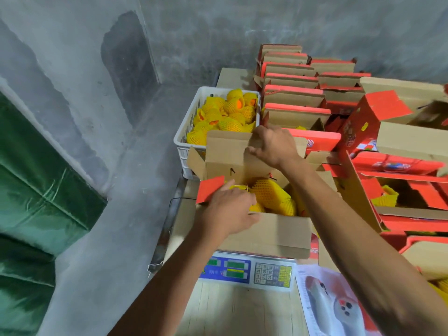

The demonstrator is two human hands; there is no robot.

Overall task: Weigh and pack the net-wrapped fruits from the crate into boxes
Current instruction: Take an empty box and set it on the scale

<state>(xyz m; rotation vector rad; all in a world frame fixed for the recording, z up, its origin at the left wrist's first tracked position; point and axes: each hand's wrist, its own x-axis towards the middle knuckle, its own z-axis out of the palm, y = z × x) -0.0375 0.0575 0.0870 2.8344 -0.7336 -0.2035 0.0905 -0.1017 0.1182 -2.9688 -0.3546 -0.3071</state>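
Two hands: both work at one open cardboard box (266,235) that stands on a weighing scale (247,271).
Left hand (228,209): reaches into the near left corner of the box, fingers curled down among the net-wrapped fruits (271,196); whether it pinches a fruit cannot be told, since the fingertips are hidden.
Right hand (274,145): fingers and thumb clamped on the top edge of the far flap (228,154), which stands upright.
Box contents: several fruits in yellow foam net lie inside, one large one in the middle.
Left flap: a red-faced flap (209,189) sticks up just beside the left hand.
Scale: blue front panel with green displays and a grey keypad, facing the person, on a pale table (232,311).
Crate (186,132): white plastic, behind the box and touching it in view, holding many more yellow-netted fruits (228,112), some showing orange skin.
Right side: stacks of red and brown boxes (298,93), some with open flaps; one holds a yellow net.
Near right: a printed sheet (334,304) lies on the table beside the scale.
Left side: grey wall and floor, a green padded surface (36,195).
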